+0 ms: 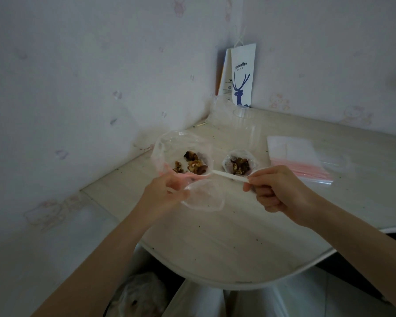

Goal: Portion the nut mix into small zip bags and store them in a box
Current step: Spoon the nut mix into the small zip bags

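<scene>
My left hand [167,191] pinches the pink zip rim of a small clear zip bag [181,143], which is held open over the table. Walnut pieces [191,165] lie inside the bag. My right hand [279,191] grips the handle of a white plastic spoon [229,176]; its far end reaches the bag's mouth. Just right of the bag stands a small clear cup of nut mix [238,167]. A round clear plastic piece [206,200] lies below my left hand's fingers.
A stack of unused zip bags with pink strips [300,156] lies at the right. A clear plastic container [245,124] and a white coffee paper bag [241,74] stand in the corner against the wall. The rounded table edge [215,282] is near me.
</scene>
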